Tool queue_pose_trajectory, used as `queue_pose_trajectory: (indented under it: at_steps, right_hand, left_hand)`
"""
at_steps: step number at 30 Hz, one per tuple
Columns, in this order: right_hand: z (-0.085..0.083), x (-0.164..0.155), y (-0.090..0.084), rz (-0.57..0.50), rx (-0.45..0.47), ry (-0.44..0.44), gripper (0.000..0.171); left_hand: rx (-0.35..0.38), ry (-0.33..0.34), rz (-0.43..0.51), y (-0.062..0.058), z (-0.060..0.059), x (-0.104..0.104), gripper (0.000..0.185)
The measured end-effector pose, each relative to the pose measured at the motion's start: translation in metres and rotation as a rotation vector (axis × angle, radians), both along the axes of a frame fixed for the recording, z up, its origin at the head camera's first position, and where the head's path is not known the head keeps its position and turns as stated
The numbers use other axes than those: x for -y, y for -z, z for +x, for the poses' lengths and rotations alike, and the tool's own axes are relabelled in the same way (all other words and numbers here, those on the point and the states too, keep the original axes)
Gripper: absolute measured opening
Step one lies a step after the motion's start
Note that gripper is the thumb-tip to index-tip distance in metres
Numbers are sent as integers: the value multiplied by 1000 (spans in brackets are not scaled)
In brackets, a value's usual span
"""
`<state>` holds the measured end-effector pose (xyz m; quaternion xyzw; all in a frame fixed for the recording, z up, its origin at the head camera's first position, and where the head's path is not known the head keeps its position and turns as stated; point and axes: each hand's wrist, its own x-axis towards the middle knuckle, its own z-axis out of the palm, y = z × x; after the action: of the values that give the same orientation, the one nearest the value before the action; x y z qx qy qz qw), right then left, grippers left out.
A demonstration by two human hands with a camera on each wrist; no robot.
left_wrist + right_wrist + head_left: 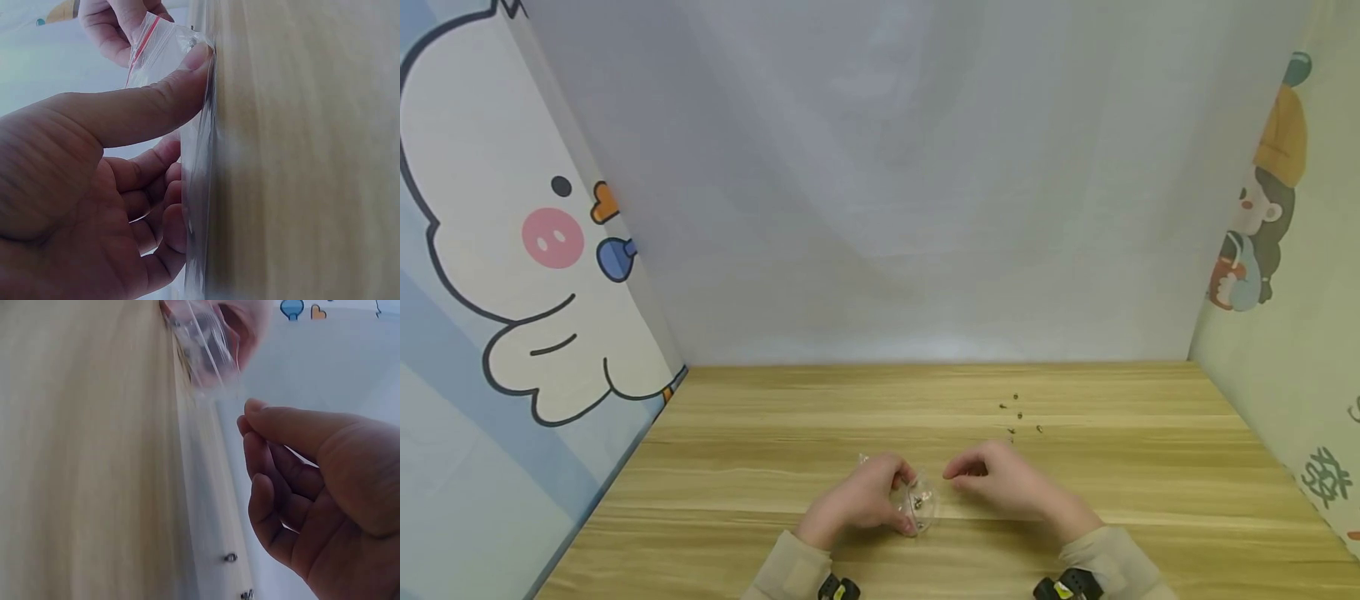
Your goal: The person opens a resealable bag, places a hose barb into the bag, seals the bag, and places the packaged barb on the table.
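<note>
A clear plastic zip bag (pixel 922 502), its red zip line visible in the left wrist view, stands on edge at the tabletop with its mouth spread. My left hand (pixel 871 496) holds it, thumb on the near side and fingers on the far side. Inside lie small metal pieces (pixel 917 503), too small to name surely. Just right of the bag, apart from it, is my right hand (pixel 998 477). Its thumb and index tips come together while the other fingers curl. Nothing shows between those tips, though a tiny piece could be hidden there.
Several small metal pieces (pixel 1019 415) lie scattered on the wooden table (pixel 760 417) beyond my right hand; one (pixel 230 557) looks ring-shaped in the right wrist view. A pale curtain (pixel 925 208) closes the back, with cartoon-printed panels at both sides.
</note>
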<state>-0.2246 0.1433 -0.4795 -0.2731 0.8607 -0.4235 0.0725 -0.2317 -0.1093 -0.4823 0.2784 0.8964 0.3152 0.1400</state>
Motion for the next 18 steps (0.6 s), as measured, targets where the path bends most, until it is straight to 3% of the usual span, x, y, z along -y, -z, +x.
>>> queue_pose_trajectory:
  at_steps: [11,18]
  right_hand:
    - [-17,-46,0,-34,61,124,20]
    - [-21,-78,-5,-29,66,303,22]
  left_hand:
    - [-8,2,8,0,2,0,59]
    - [-2,8,13,-1,2,-1,58]
